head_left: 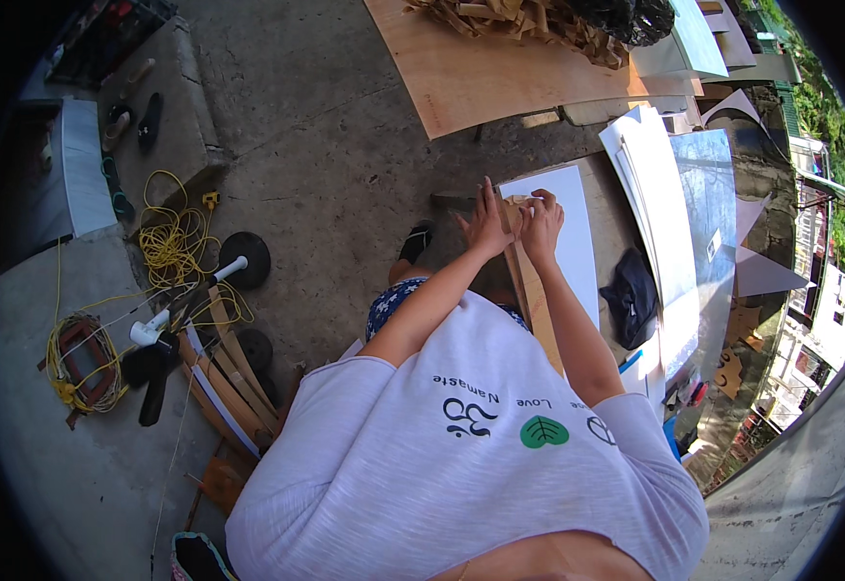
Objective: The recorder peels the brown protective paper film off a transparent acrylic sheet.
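Observation:
My left hand point(487, 229) lies against the left side of a long brown strip point(533, 295), its fingers stretched and apart. Across from it, my right hand point(542, 230) has curled fingers closed on the strip's far end. The strip looks like cardboard or thin wood, and which one I cannot tell. It runs back toward my body along the left edge of a white sheet point(577, 218) on the work table. My palms and fingers partly hide the strip's far end.
A dark cloth item point(629, 300) and stacked white sheets point(669, 232) lie to the right. Ahead, a wooden board point(481, 92) bears crumpled brown paper point(529, 21). Leftward are a tangled yellow cord point(173, 242), a stand fan point(154, 339) and leaning wood strips point(239, 373).

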`<move>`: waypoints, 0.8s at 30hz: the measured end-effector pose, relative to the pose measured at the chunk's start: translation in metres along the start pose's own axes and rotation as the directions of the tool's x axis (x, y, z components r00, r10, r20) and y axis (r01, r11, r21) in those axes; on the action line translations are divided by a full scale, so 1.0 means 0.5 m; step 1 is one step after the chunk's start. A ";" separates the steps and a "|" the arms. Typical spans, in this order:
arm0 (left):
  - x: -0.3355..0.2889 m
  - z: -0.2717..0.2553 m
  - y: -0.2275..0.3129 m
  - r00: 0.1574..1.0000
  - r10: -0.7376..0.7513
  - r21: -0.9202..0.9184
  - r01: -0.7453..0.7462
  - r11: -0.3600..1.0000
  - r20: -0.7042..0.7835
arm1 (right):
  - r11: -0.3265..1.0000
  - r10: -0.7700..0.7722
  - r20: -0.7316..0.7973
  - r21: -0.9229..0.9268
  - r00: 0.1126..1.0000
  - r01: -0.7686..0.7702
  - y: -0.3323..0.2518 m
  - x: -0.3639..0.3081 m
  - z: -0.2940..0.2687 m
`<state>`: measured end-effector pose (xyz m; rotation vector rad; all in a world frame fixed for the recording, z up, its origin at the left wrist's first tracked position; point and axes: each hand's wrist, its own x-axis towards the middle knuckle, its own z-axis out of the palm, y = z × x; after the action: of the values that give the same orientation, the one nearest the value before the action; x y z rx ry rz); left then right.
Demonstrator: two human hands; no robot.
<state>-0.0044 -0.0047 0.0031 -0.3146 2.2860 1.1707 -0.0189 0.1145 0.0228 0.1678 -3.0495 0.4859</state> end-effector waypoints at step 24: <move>-0.019 0.006 0.029 0.943 0.248 0.318 -0.171 0.933 -0.222 | 0.918 -0.158 0.223 0.393 0.962 0.059 0.057 0.013 -0.047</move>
<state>-0.0019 0.0058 0.0168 -0.1121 2.7396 0.9077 -0.0280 0.1478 0.0368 0.4450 -3.1179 1.1319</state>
